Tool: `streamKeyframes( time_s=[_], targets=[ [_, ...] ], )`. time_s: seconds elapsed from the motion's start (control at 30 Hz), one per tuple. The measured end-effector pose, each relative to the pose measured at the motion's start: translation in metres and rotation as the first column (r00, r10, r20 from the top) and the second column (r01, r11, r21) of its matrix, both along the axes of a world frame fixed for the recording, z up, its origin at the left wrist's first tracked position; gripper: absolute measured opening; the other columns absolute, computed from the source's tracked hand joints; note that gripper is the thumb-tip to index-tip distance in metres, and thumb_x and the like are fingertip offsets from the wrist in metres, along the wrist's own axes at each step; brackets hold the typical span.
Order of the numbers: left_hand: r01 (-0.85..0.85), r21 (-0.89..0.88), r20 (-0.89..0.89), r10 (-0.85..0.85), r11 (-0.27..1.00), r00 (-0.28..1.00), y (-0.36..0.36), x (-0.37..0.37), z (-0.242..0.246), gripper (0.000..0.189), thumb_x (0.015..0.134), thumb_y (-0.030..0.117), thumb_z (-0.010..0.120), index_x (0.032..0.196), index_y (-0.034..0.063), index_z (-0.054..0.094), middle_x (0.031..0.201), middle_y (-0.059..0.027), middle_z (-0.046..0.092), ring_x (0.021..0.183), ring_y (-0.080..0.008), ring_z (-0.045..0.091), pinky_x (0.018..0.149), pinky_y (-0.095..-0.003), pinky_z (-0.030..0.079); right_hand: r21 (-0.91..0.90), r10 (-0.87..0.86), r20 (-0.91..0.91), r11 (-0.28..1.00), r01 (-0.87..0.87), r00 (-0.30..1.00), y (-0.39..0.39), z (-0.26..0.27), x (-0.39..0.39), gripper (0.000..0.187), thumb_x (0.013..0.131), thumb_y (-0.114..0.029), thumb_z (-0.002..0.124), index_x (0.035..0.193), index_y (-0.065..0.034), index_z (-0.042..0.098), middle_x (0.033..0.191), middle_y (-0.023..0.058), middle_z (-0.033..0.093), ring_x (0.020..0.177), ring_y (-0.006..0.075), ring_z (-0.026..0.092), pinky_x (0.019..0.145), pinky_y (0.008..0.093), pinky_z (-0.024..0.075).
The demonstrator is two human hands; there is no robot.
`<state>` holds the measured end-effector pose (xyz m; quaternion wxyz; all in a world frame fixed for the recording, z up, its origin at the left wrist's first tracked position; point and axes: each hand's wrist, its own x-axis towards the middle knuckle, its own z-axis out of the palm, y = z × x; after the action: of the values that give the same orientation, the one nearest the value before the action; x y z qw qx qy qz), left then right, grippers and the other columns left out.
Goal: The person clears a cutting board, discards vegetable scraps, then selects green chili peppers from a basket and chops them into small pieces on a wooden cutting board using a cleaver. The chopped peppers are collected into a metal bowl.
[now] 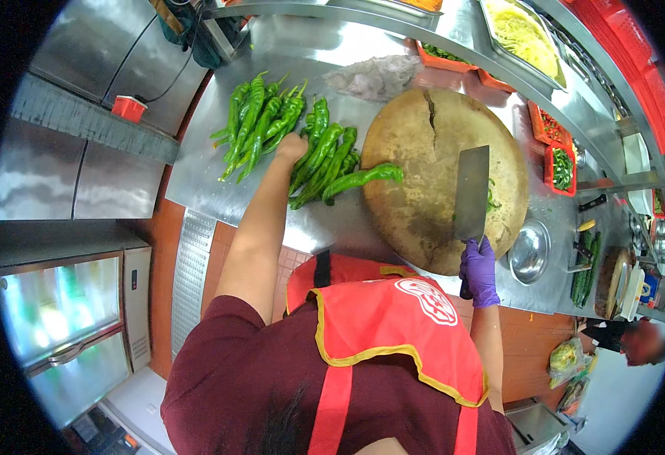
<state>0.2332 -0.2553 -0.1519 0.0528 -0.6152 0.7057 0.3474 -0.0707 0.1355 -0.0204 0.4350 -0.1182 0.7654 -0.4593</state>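
Observation:
My left hand is bare and lies among long green peppers on the steel counter, partly hidden by them; its grip cannot be made out. One pile of peppers spreads to its left, and another to its right. A single pepper reaches over the edge of a round, cracked wooden chopping block. My right hand, in a purple glove, is closed on the handle of a cleaver. Its broad blade is over the right part of the block, beside small green pepper pieces.
A grey cloth lies behind the block, a steel bowl at its right. Red baskets of chopped vegetables line the back right, below a steel shelf holding a tray of shredded vegetable. Another person is at the far right.

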Motion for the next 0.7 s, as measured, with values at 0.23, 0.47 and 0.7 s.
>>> streamKeyframes(
  time_s=[0.23,0.47,0.7],
  targets=[
    [-0.245,-0.108,-0.286,0.206,0.963,0.936,0.023,-0.017,0.026,0.084,0.075,0.048,0.068,0.124,-0.011,0.034,0.118,-0.0319,0.054,0.112,-0.0414,0.052,0.096,-0.0404,0.041,-0.002,-0.011,0.014,1.0,0.011,1.0,0.001,0.003,0.003,0.008,0.095,-0.023,0.049,0.096,-0.0153,0.048,0.054,-0.0056,0.039,0.038,0.0058,0.034,0.033,0.0232,0.0286],
    [0.026,-0.677,-0.043,-0.074,0.736,0.996,0.055,-0.046,0.088,0.046,0.087,0.031,0.058,0.119,0.0024,0.041,0.104,-0.0225,0.053,0.098,-0.0399,0.051,0.088,-0.0461,0.041,0.028,0.048,-0.103,0.999,-0.045,0.994,0.002,-0.003,0.0,0.024,0.094,-0.023,0.051,0.113,-0.0084,0.048,0.055,-0.0029,0.042,0.041,0.0076,0.038,0.035,0.0251,0.0324],
    [0.353,-0.735,-0.051,-0.566,0.579,0.823,0.171,-0.144,0.128,0.048,0.079,0.027,0.065,0.124,0.015,0.053,0.099,-0.0152,0.052,0.094,-0.0334,0.052,0.08,-0.0421,0.046,-0.108,0.041,-0.453,0.989,-0.1,0.89,0.005,-0.008,0.021,0.031,0.091,-0.019,0.055,0.11,0.0052,0.052,0.065,0.0136,0.056,0.053,0.015,0.049,0.051,0.034,0.0426]
  ],
)
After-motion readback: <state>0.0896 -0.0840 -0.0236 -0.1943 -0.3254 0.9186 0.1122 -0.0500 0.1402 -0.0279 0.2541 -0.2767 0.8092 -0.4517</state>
